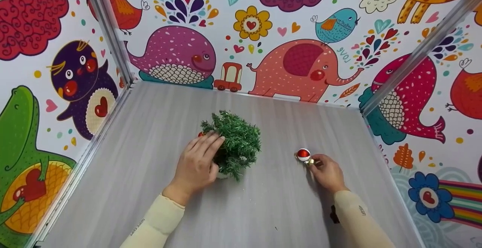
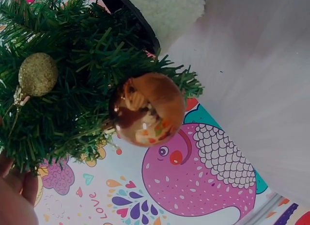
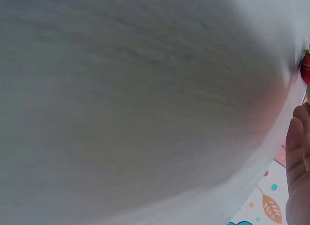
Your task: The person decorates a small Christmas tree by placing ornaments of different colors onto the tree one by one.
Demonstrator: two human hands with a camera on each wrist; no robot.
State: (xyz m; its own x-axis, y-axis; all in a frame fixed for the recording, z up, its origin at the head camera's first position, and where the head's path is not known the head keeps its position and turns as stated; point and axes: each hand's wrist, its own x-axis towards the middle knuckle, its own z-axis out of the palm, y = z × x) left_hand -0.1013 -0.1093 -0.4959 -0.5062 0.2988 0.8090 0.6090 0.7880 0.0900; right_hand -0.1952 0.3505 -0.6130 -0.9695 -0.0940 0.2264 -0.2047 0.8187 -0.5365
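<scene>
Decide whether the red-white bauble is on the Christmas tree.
Off: the red-white bauble is beside the right hand, apart from the Christmas tree.

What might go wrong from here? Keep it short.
The red-and-white bauble by the right hand is round; if loose, it might roll across the flat table.
The left hand touches the tree; a hard push could tip it.
The shiny ball juts from the branches, so it may get knocked.
</scene>
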